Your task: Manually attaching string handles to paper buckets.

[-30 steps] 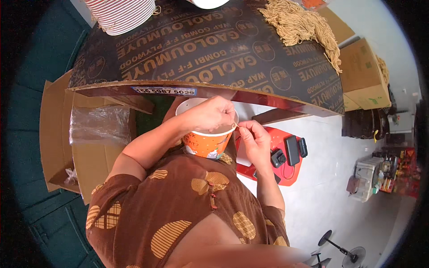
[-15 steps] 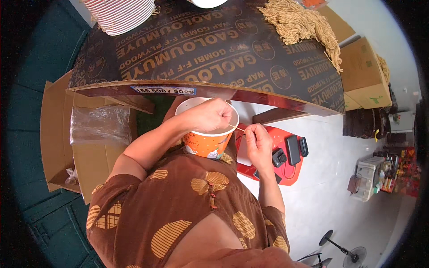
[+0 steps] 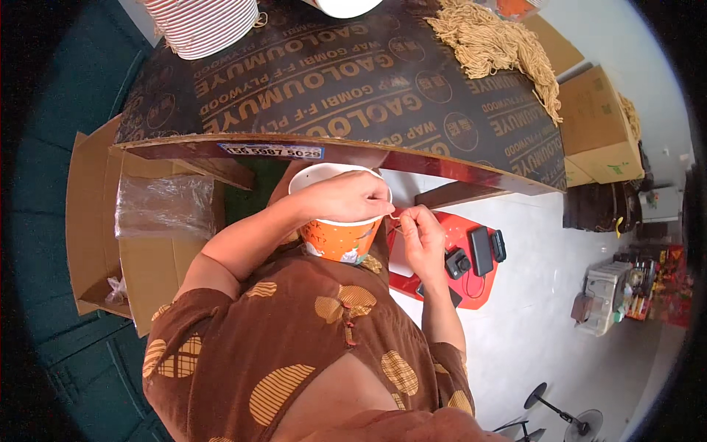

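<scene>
An orange paper bucket (image 3: pixel 342 239) with a white rim and printed pictures stands upright in my lap, under the table's front edge. My left hand (image 3: pixel 350 197) reaches across the bucket's open top, its fingers pinched on a thin tan cord (image 3: pixel 395 216) at the right side of the rim. Just right of the bucket, my right hand (image 3: pixel 422 237) pinches the same cord between thumb and fingers. Only a short, bent piece of cord shows between the two hands. My left hand hides much of the bucket's inside.
A dark printed plywood table (image 3: pixel 309 88) holds a stack of white paper buckets (image 3: pixel 202 29) and a heap of tan cords (image 3: pixel 497 44). Right of my lap, a red stool (image 3: pixel 479 295) carries black devices. Cardboard boxes stand left (image 3: pixel 96 221) and right (image 3: pixel 600 125).
My left hand has shifted right and slightly down, toward my right hand. The cord between them was straight and longer; now it is short and bent.
</scene>
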Demonstrator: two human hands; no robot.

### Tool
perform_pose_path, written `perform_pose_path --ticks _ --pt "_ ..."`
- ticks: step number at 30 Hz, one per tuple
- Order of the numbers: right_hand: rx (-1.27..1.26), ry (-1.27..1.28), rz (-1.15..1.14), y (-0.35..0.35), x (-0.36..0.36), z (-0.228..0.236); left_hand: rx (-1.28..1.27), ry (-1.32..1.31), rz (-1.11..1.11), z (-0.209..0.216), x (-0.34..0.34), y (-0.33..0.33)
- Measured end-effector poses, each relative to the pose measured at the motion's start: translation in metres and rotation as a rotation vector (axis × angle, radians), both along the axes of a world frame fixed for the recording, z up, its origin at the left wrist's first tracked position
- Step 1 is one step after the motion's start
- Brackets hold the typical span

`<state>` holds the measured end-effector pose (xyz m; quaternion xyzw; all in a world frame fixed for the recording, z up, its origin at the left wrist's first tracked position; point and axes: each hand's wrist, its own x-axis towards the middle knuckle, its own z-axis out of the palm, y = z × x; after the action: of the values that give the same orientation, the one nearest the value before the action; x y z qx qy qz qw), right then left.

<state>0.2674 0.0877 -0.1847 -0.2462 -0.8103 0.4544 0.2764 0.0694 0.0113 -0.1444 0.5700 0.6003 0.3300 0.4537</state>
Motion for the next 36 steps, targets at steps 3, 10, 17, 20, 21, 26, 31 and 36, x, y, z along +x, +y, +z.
perform_pose_path --ticks 3,10,17,20,21,26,31,36 --pt "-0.020 -0.002 0.002 -0.002 -0.001 0.002 0.059 -0.022 -0.008 -0.007 -0.001 0.000" --pt "-0.012 -0.013 0.022 -0.001 0.001 0.001 0.117 -0.007 0.000 -0.011 -0.002 0.000" --pt "0.055 -0.038 -0.001 -0.001 -0.002 -0.004 0.097 0.090 -0.010 -0.005 0.000 -0.002" --pt "-0.057 -0.010 -0.009 -0.002 0.000 -0.014 0.081 0.096 0.011 0.000 0.001 -0.002" --pt "-0.055 -0.009 -0.009 -0.005 0.000 -0.012 0.067 0.087 0.019 0.000 0.001 -0.003" --pt "-0.019 0.106 0.059 -0.028 -0.008 0.008 0.176 0.084 0.248 -0.005 0.008 -0.001" --pt "0.152 -0.093 0.239 -0.035 -0.016 0.028 0.301 -0.055 0.384 0.001 0.016 -0.005" --pt "0.037 -0.071 0.180 -0.026 -0.004 0.030 0.278 -0.328 0.347 0.018 0.005 -0.025"
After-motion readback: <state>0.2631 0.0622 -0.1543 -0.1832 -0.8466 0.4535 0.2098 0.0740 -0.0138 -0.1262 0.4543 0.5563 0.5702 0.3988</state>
